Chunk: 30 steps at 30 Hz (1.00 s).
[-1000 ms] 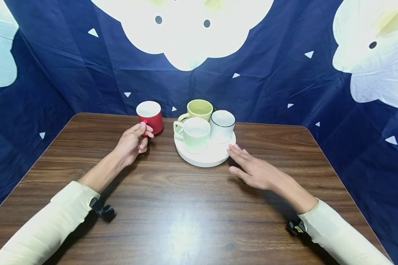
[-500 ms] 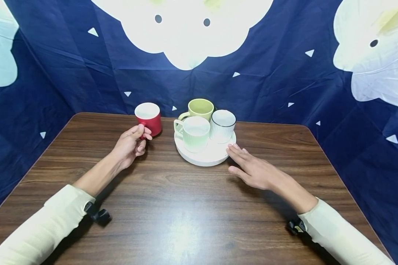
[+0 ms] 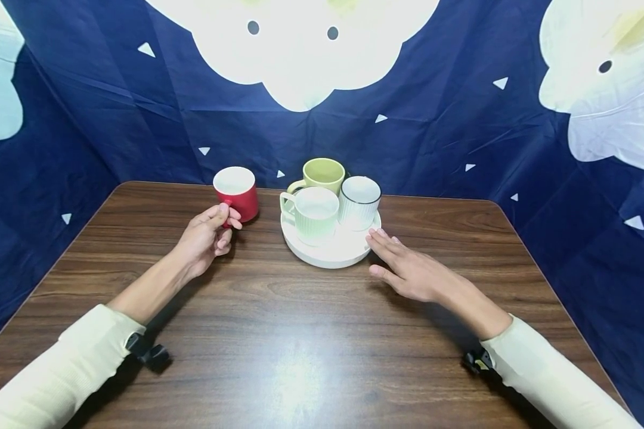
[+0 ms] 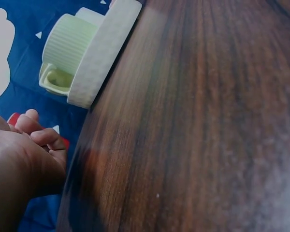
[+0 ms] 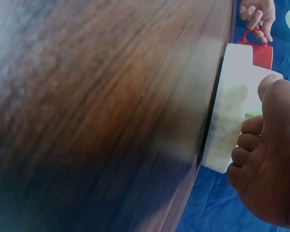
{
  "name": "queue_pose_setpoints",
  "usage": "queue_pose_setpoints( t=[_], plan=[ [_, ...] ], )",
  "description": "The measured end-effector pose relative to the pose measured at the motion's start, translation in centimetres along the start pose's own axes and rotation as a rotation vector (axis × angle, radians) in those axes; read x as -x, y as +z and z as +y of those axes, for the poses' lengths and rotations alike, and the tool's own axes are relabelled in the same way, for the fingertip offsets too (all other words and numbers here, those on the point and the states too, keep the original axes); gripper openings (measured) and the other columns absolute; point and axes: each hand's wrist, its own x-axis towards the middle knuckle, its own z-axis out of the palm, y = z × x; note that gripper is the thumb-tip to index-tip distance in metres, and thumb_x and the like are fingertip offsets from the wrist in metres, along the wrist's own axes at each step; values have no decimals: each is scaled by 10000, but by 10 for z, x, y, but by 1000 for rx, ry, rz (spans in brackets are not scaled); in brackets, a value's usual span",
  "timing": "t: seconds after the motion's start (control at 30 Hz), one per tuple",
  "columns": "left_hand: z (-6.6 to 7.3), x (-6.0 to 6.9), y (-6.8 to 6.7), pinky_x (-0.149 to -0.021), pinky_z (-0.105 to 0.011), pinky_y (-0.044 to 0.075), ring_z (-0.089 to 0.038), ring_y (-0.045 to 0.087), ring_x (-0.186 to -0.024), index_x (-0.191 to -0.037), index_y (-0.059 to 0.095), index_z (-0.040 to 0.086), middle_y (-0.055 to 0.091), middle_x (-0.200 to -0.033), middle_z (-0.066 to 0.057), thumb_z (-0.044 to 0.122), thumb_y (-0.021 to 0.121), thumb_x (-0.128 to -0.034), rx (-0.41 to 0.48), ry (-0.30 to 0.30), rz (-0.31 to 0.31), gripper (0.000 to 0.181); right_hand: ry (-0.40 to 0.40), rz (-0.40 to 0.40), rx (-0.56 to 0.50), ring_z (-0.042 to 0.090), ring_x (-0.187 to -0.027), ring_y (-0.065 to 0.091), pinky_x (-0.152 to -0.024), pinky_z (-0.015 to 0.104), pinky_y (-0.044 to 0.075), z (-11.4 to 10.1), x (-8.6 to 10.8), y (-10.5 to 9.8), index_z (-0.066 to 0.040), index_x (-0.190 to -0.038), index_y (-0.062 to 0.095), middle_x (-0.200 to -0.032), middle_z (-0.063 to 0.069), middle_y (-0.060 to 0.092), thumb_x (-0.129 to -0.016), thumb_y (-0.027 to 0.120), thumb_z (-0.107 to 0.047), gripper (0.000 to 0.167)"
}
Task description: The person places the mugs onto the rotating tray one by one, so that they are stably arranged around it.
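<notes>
A red mug (image 3: 240,199) with a white inside is upright left of a round white tray (image 3: 322,261). My left hand (image 3: 204,238) holds it by its handle, thumb and fingers pinching; whether its base touches the table cannot be told. On the tray stand a pale green ribbed cup (image 3: 316,217), a yellow-green cup (image 3: 324,173) behind it, and a white ribbed cup (image 3: 361,205) with a dark rim. My right hand (image 3: 410,271) has its fingers extended, the tips at the tray's right rim. The right wrist view shows these fingers (image 5: 249,140) beside the tray wall.
The brown wooden table (image 3: 279,345) extends toward me, with a bright glare on its front part. Its far edge runs just behind the tray and mug. A dark blue cloth (image 3: 440,137) with white cloud shapes hangs behind and along both sides.
My left hand has drawn the red mug slightly left and a little toward me, away from the tray. My right hand stays at the tray's rim, and the cups there keep their places.
</notes>
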Motion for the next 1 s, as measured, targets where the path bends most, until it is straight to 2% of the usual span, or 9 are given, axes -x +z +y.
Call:
queue_pose_setpoints(
  t=[0.5,0.87,1.0],
  plan=[
    [0,13,-3,-503,-178,324,-47,451,-554,-1069,707,189,755,-912,100,398,509,-1198,-13,4,-28,315,-1,-10,-1,369,-1766,215,-1427,594,234,-7,2,3,-48,-1784,282,-1883,194,214,-1221,494,-404,699],
    [2,23,-5,-518,-221,208,-43,435,-558,-1080,697,190,748,-918,110,417,520,-1194,-17,-14,-37,310,11,6,-10,395,-1764,199,-1424,616,228,-2,2,-2,-22,-1778,276,-1880,208,205,-1216,517,-362,700],
    [3,27,-4,-519,-223,209,-45,432,-563,-1083,699,189,745,-920,107,414,518,-1196,-19,-27,-40,310,17,2,-11,398,-1764,195,-1424,616,226,-1,1,-3,-24,-1781,269,-1882,206,200,-1218,510,-365,701]
  ],
)
